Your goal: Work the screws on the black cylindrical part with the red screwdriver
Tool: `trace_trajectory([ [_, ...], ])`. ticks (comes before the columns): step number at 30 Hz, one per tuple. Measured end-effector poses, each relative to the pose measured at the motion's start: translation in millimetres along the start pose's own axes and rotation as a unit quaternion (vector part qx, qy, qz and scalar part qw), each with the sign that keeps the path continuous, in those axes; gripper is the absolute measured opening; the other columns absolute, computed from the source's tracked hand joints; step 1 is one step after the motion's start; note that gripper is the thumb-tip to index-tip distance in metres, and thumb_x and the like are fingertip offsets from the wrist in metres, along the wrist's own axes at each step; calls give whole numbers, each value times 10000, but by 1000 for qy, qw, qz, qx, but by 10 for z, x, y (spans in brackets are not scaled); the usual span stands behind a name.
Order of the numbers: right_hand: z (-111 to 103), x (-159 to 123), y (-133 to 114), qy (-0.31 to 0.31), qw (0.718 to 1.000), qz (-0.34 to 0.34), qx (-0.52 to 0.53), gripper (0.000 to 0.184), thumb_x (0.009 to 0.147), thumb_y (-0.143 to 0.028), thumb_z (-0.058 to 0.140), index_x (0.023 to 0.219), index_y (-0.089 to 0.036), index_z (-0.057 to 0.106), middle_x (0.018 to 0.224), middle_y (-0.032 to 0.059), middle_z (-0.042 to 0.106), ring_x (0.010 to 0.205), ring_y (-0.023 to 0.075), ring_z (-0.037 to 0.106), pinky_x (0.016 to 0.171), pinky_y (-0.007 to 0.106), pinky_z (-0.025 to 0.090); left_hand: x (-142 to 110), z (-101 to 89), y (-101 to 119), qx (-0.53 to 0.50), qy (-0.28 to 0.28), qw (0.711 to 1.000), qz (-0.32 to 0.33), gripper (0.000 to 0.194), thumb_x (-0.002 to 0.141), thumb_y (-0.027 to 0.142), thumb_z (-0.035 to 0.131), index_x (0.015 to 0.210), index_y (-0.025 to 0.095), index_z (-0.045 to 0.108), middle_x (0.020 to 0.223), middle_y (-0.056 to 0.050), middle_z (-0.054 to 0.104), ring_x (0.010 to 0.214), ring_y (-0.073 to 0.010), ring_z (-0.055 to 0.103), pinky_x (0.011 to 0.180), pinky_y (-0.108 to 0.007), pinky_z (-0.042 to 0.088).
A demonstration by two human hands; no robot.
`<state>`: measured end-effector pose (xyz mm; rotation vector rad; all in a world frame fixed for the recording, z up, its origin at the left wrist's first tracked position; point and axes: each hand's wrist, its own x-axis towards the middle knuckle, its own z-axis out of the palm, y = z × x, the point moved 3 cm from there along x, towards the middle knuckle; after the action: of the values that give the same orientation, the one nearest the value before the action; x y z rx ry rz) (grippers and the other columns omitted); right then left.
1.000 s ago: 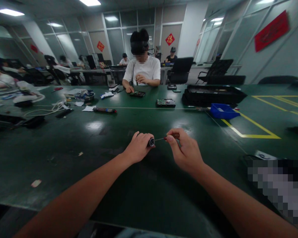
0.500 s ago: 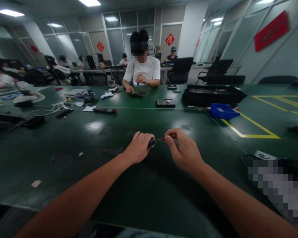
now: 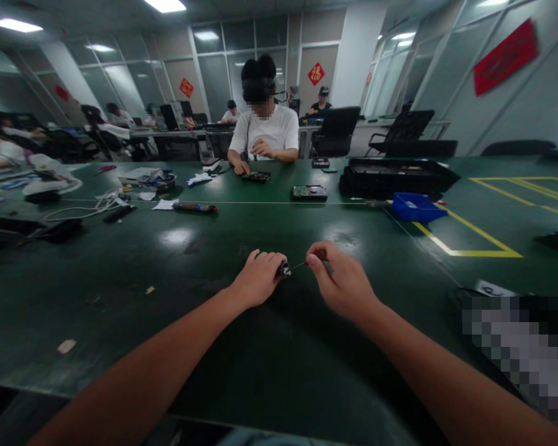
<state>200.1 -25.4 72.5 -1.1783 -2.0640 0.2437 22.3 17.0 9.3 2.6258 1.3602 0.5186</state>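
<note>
My left hand (image 3: 259, 277) is closed around a small dark cylindrical part (image 3: 284, 269) whose round metal end faces right. My right hand (image 3: 341, 279) pinches a thin screwdriver (image 3: 302, 264) with a reddish handle, its slim shaft pointing left into the end of the cylinder. Both hands hover just above the dark green table (image 3: 204, 334), a short gap between them. Most of the cylinder is hidden inside my left fist.
A person in a white shirt (image 3: 265, 130) sits across the table with a circuit board (image 3: 255, 176). Another board (image 3: 309, 192), a black tray stack (image 3: 395, 175), a blue bin (image 3: 418, 207) and yellow floor-tape lines (image 3: 469, 253) lie beyond. Cables and tools clutter the left.
My right hand has moved a little to the left, bringing the screwdriver tip closer into the cylinder's end. The left hand has barely shifted.
</note>
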Motion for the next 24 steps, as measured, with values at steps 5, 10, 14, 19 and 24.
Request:
trace_trajectory([
  [5, 15, 25, 25, -4, 999, 28, -28, 135, 985, -277, 445, 986, -189, 547, 818, 47, 663, 727, 187, 627, 671, 316, 436, -4, 15, -35, 2, -4, 1000, -9, 210, 932, 184, 512, 1140, 214, 527, 1130, -54, 645, 1049, -251, 586, 1072, -530, 344],
  [10, -43, 53, 86, 66, 995, 38, -71, 202, 977, -344, 456, 873, -195, 544, 791, 67, 626, 737, 203, 596, 661, 327, 419, 7, -1, -59, -40, 17, 998, -35, 191, 924, 210, 555, 1115, 215, 546, 1072, -46, 654, 1034, -252, 596, 1040, -511, 382],
  [14, 30, 62, 171, 7, 997, 33, -70, 160, 959, -219, 418, 1014, -176, 561, 855, 77, 653, 734, 192, 602, 657, 316, 430, 19, -57, -60, -101, 60, 991, -65, 190, 912, 230, 591, 1096, 205, 547, 1064, -55, 653, 1020, -242, 605, 954, -440, 452],
  [19, 296, 64, 286, -116, 981, 43, -149, 192, 922, -218, 484, 964, -203, 670, 914, 67, 697, 768, 195, 635, 683, 317, 449, 16, -85, -95, -161, 99, 978, -92, 184, 915, 246, 587, 1084, 202, 531, 1027, -47, 650, 954, -213, 617, 848, -369, 487],
  [24, 493, 104, 368, -150, 972, 59, -170, 272, 925, -434, 562, 928, -235, 748, 868, 79, 705, 738, 212, 654, 625, 316, 462, 20, -76, -103, -159, 105, 978, -86, 184, 906, 239, 590, 1077, 201, 534, 1033, -53, 652, 966, -216, 620, 864, -367, 488],
])
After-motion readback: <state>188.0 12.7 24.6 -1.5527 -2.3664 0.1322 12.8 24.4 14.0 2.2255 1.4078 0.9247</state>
